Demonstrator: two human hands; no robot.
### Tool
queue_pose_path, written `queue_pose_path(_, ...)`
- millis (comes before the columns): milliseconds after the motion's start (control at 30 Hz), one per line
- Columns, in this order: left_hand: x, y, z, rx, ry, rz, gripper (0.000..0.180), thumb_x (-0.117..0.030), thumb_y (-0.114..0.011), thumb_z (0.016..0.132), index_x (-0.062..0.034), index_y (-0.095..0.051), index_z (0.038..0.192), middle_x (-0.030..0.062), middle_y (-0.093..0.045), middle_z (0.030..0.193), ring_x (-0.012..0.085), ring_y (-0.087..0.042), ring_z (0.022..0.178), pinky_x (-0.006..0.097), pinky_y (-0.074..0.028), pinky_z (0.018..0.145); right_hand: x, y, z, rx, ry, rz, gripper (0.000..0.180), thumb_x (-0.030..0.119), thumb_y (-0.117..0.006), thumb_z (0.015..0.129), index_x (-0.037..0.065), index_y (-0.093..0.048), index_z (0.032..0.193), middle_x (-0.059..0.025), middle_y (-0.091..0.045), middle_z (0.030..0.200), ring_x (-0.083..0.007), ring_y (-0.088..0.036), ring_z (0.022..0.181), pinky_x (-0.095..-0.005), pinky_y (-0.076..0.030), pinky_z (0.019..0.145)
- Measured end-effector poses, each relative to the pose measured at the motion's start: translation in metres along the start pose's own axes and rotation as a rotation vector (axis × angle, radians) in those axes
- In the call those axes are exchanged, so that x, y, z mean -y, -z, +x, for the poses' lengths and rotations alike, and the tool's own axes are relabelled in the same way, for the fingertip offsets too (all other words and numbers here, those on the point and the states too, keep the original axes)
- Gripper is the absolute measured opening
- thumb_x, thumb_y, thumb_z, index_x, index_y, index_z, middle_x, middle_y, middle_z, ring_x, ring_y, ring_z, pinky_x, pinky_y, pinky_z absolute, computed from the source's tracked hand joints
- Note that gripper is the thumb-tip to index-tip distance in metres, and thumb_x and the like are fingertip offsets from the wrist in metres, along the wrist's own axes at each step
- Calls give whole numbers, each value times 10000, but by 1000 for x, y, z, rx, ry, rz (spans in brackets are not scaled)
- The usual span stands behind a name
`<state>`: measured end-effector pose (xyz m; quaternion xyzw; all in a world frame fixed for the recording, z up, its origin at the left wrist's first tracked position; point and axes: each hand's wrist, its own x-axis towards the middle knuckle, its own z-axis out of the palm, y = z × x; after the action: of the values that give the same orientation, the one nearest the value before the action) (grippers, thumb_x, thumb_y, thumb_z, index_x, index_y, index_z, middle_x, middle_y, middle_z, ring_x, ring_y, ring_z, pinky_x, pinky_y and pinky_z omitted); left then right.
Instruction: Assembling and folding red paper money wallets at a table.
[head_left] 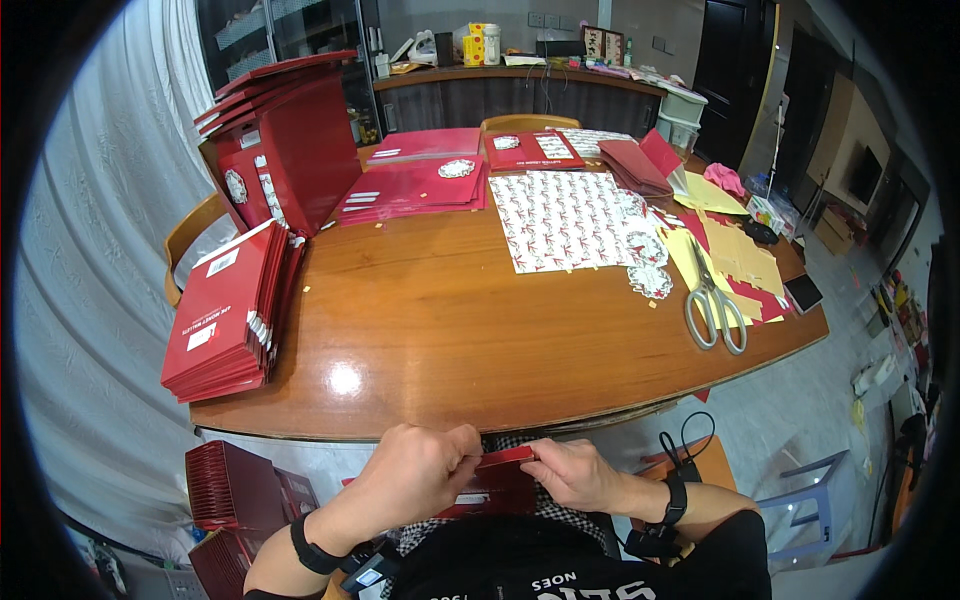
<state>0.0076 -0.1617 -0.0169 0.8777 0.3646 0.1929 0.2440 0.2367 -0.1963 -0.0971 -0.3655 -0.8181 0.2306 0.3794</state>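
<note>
In front of my body, just below the near table edge, I hold a dark red cardboard packet [508, 494] with a small white patch on its face. My left hand [424, 474] is closed, its fingers pinching the packet's upper left edge. At the upper right corner my right hand [574, 473] grips the same packet between thumb and fingers. A brighter red strip shows along the top edge between both hands. The lower part of the packet is partly lost against my dark clothing.
A stack of red packets [225, 315] lies at the table's left, before taller red cardboard [290, 150]. Pink-red sheets [415, 190], patterned sheets [565, 220] and large scissors [712, 305] lie farther off. Red boxes [230, 485] stand low left; a plastic stool [810, 505] stands right.
</note>
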Motion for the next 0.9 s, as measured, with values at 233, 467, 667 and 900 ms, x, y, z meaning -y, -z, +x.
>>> queue_pose_path(233, -5, -5, -6, -78, -190, 190, 80, -55, -637, 768, -33, -562, 783, 122, -584, 661, 295, -624, 623, 374, -500, 523, -2, -2, 0, -26, -23, 29, 143, 120, -595, 914, -5, -600, 982, -142, -577, 681, -298, -600, 569, -365, -460, 508)
queue_pose_path(467, 2, -18, -13, -76, -318, 343, 126, -86, -648, 776, -31, -557, 843, 93, -577, 767, 232, -615, 685, 334, -512, 552, -1, -2, 2, -21, -59, 45, 140, 121, -581, 919, -14, -546, 926, -195, -580, 701, -371, -601, 639, -413, -452, 529)
queue_pose_path(667, -7, -14, -16, -190, -356, 451, 314, -120, -715, 753, 22, -554, 982, 111, -589, 848, 241, -621, 707, 329, -508, 547, 14, 8, 11, -57, -77, 78, 140, 136, -580, 926, -3, -560, 931, -185, -581, 701, -366, -601, 630, -404, -453, 526)
queue_pose_path(900, -19, 6, -14, -214, -359, 492, 284, -77, -690, 761, 30, -561, 990, 119, -599, 865, 241, -618, 704, 327, -506, 567, 33, 23, 22, -64, -77, 93, 192, 142, -581, 928, 0, -570, 1056, -174, -611, 728, -333, -628, 623, -378, -482, 546)
